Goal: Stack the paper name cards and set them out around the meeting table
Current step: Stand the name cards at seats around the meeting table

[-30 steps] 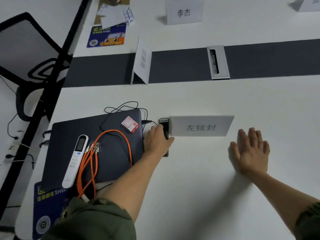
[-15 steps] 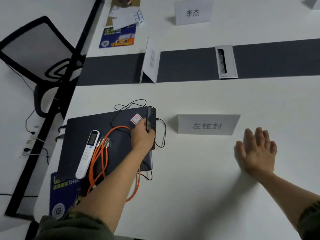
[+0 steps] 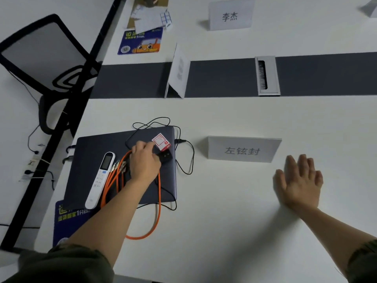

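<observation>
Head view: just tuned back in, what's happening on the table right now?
The left hand grips a small black device on top of the closed laptop. The right hand lies flat and open on the table, beside the name card. A far card stands across the table.

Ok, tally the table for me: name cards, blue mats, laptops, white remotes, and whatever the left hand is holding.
Name cards: 4 (one cut off, top right)
Blue mats: 2
Laptop: 1
White remote: 1
Black device in left hand: 1
Total: 9
</observation>
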Available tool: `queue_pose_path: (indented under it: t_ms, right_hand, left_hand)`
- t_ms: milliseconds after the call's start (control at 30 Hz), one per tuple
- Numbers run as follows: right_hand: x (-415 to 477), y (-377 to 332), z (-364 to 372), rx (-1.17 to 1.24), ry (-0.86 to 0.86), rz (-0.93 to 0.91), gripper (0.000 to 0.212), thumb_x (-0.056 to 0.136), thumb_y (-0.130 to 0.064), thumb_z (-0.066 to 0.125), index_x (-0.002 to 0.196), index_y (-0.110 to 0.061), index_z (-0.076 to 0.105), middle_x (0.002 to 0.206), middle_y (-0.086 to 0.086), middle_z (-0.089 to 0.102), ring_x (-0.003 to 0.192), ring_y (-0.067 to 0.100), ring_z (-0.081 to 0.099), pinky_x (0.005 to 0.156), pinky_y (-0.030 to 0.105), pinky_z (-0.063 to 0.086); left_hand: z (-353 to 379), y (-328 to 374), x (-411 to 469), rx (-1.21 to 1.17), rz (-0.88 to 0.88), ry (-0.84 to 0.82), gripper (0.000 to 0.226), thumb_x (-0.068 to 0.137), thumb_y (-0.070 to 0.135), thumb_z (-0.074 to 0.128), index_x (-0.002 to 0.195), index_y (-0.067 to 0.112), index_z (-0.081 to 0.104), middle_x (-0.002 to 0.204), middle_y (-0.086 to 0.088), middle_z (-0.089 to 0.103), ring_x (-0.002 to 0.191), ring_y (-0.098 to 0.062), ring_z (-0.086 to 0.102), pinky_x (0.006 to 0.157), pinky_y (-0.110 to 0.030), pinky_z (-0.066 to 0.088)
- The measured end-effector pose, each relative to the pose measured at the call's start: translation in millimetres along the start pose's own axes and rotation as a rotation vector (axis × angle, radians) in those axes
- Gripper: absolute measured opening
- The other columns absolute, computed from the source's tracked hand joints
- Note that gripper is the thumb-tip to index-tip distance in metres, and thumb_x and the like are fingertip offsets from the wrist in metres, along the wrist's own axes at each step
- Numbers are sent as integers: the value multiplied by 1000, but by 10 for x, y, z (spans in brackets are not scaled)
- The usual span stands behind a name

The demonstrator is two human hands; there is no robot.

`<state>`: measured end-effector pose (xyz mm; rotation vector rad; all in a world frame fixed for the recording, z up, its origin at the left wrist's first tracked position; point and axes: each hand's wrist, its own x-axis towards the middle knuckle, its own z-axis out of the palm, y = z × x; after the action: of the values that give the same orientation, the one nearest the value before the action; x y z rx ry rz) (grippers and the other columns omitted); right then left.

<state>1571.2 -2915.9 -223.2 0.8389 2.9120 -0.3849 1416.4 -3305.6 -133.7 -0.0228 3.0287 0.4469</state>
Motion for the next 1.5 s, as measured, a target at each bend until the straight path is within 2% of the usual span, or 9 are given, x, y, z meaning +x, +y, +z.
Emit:
queue_pose_path:
  t_ms: [133, 233, 333, 467, 600, 1067, 1267, 1400, 1500]
  right_hand:
    - [19, 1, 25, -5, -20, 3, 62, 93, -55, 24, 149, -28, 22, 162, 13, 14, 150, 28, 5, 119, 51, 9]
    - [35, 12, 51, -19, -33, 2, 64, 94, -57, 21, 151, -29, 19, 163, 10, 10, 151, 25, 1, 120, 49, 5]
    - [33, 39, 63, -38, -41, 4, 65, 95, -58, 19, 153, -29, 17, 164, 8, 7, 151, 24, -2, 121, 48, 3]
    - [33, 31, 44, -28, -43, 8, 64, 96, -57, 22, 154, -29, 17, 164, 8, 6, 151, 24, -4, 121, 48, 2]
    - [46, 30, 41, -32, -67, 18, 64, 97, -56, 24, 155, -29, 15, 165, 7, 3, 151, 23, -7, 122, 47, 0]
    - [74, 68, 49, -38, -69, 34, 66, 95, -58, 20, 155, -29, 18, 165, 8, 6, 152, 24, -6, 121, 46, 0]
    - [91, 79, 48, -32, -37, 29, 65, 95, -57, 24, 153, -29, 22, 164, 10, 11, 151, 26, 0, 120, 47, 4]
    - [65, 83, 49, -57, -58, 10, 63, 98, -55, 22, 154, -28, 14, 164, 9, 5, 151, 26, -4, 120, 47, 1]
    - [144, 73, 10, -81, -145, 21, 62, 98, -53, 24, 154, -28, 13, 164, 10, 3, 151, 28, -3, 119, 48, 7]
  left_hand:
    - [51, 721, 146, -87, 341, 27, 47, 87, 28, 63, 131, 14, 57, 123, -9, 53, 115, -30, 47, 97, -46, 42]
    - [158, 1292, 193, 17, 557, -116, 66, 85, 45, 63, 144, 24, 42, 142, -5, 42, 132, -24, 35, 110, -38, 29]
    - [384, 1662, 190, 189, 725, -242, 66, 89, 42, 60, 148, 28, 33, 141, -3, 42, 132, -23, 35, 114, -37, 21]
    - [582, 1819, 291, 215, 687, -301, 46, 94, 19, 50, 138, 29, 41, 120, -1, 53, 109, -25, 49, 95, -38, 35]
    - [573, 1814, 543, 218, 631, -271, 44, 94, 18, 51, 136, 29, 43, 120, -1, 54, 106, -25, 50, 88, -38, 36]
    - [583, 1781, 547, 239, 678, -291, 46, 96, 21, 50, 139, 30, 40, 128, 1, 51, 112, -22, 47, 94, -34, 33]
    - [465, 1730, 410, 151, 701, -183, 61, 94, 31, 56, 149, 22, 32, 148, -8, 35, 136, -27, 30, 112, -37, 23]
    - [301, 1482, -45, 12, 685, -16, 45, 87, 19, 62, 130, 11, 55, 127, -12, 54, 115, -31, 49, 96, -43, 42]
    - [257, 1190, -429, -34, 598, -36, 35, 88, 19, 57, 121, 10, 62, 115, -9, 61, 105, -31, 55, 89, -42, 45]
